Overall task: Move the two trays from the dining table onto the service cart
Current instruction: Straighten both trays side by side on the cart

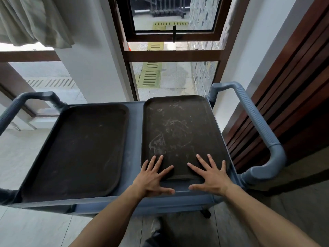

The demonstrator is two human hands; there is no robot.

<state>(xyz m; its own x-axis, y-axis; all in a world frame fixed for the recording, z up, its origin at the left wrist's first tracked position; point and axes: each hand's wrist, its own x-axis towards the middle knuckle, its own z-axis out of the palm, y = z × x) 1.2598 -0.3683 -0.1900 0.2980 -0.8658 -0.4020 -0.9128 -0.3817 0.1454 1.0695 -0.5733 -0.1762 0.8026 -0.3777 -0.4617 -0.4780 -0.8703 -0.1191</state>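
1. My left hand (154, 177) and right hand (211, 175): fingers spread flat, grasping nothing, fingertips resting on the near edge of the right tray (181, 132).
2. Right tray: smudged, lying on the grey service cart (135, 122) top.
3. Left tray (80, 150): beside it on the same top, apart.
4. Cart handle (258, 125): at right, near wooden panelling (293, 86).
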